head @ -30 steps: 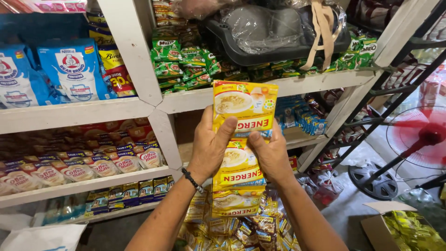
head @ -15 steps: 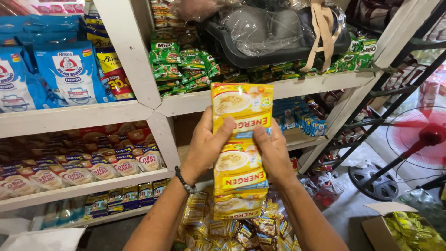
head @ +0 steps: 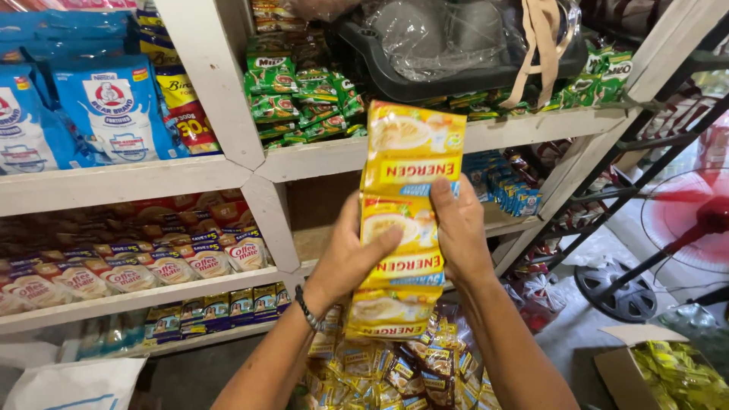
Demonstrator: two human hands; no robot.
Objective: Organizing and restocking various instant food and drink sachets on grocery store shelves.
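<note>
A long strip of yellow drink-mix sachets (head: 402, 220) hangs upright in front of a white shop shelf (head: 319, 158). My left hand (head: 351, 260) grips the strip's left edge near its middle, thumb across the front. My right hand (head: 459, 231) holds the right edge at about the same height. The strip's top sachet stands above both hands, and lower sachets hang below them. A dark bracelet sits on my left wrist.
Green sachets (head: 300, 91) and a black tray in plastic (head: 456, 45) fill the upper shelf. Blue milk-powder bags (head: 114, 110) stand at left, creamer sachets (head: 152, 262) below. A pile of small sachets (head: 395, 372) lies under my hands. A red fan (head: 695, 220) and an open box (head: 668, 372) are at right.
Both hands have slid slightly lower along the strip, so more of its top sachet shows above them. The view has shifted a little.
</note>
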